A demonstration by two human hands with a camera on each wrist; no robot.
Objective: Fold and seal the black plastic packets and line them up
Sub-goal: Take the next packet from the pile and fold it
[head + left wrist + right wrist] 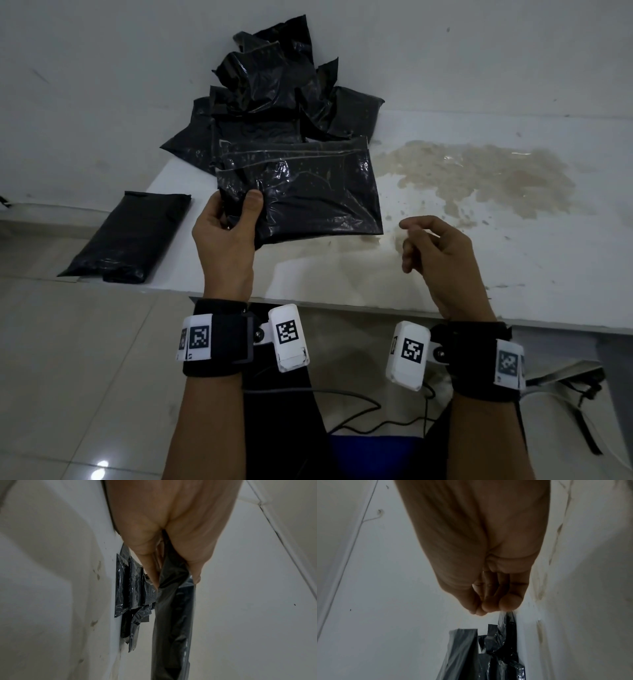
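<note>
My left hand (237, 207) pinches the left edge of a flat black plastic packet (308, 195), thumb on top and fingers underneath. The packet's top flap carries a clear strip and lies unfolded over the table (445, 274). In the left wrist view the same packet (173, 615) hangs from my left hand (175, 580). My right hand (412, 240) hovers to the right of the packet, fingers loosely curled and holding nothing; the right wrist view shows my right hand (489, 607) just short of the packet (462, 655). One folded packet (130, 236) lies at the table's left end.
A loose pile of crumpled black packets (274, 96) sits behind the held one, against the white wall, and shows as the pile (133, 595) and the pile (501, 649) in the wrist views. A brownish stain (479, 171) spreads over the table's right side. Cables lie on the floor below.
</note>
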